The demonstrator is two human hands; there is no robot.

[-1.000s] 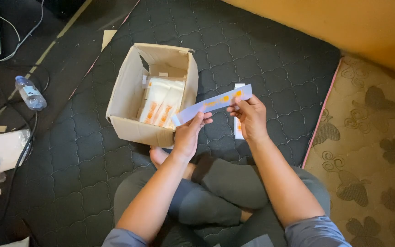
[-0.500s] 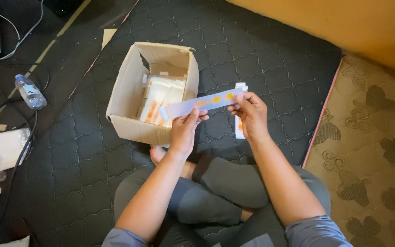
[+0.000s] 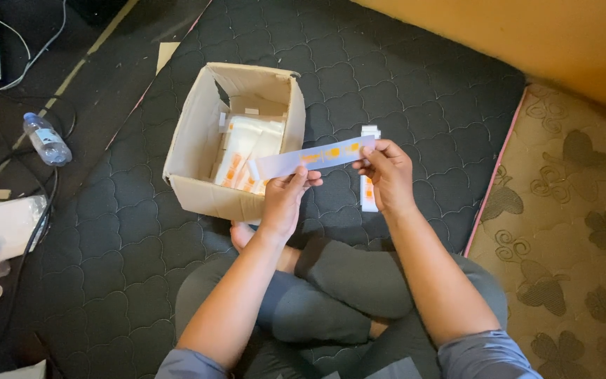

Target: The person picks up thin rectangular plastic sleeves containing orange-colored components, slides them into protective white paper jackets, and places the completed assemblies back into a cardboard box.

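Note:
Both hands hold a long flat white carton strip with orange marks, stretched level in front of me. My left hand pinches its left part from below, just beside an open cardboard box. My right hand grips the strip's right end. Inside the box lie several white and orange flat packs. Another white pack with orange marks lies on the dark quilted mat under my right hand, partly hidden.
I sit cross-legged on a dark quilted mat. A plastic water bottle and cables lie to the left, with a white device below them. A beige patterned mat is on the right, an orange wall behind.
The strip has come lower and turned closer to level, and both hands have shifted slightly left toward the box.

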